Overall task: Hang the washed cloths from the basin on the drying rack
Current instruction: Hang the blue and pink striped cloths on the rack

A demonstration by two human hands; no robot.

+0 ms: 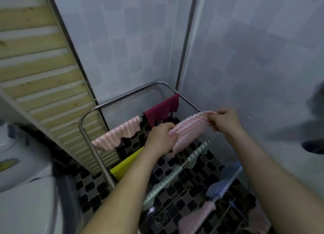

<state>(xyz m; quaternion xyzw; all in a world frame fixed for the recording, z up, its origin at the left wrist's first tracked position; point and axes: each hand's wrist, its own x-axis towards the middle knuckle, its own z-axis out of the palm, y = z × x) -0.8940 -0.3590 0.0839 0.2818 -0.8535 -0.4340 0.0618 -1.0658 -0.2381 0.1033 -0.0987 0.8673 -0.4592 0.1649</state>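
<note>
Between the two sets of fingertips, a pink-and-white cloth [190,130] with a ridged, wavy pile was drawn out as a taut strip. Left hand [161,137]: fingers curled, pinching the cloth's near corner, with loose fabric hanging below the knuckles. Right hand [225,121]: fingers and thumb bunched, pinching the far edge. The cloth was held over the rails of the drying rack [105,172], a frame of round, shiny metal tube with bent corners; whether it touched a rail could not be told.

Beyond the left fingers, a matching ridged pink cloth [117,135] and a smooth maroon cloth [161,109] were draped over one rail. Below the left wrist hung a plain yellow cloth [126,163]. Nearer the body than the fingers hung a mint-green ridged cloth [168,179], a blue textured cloth [222,183] and a pale pink cloth [198,216]. Glossy black-and-grey mosaic floor [87,186] lay under the rack.
</note>
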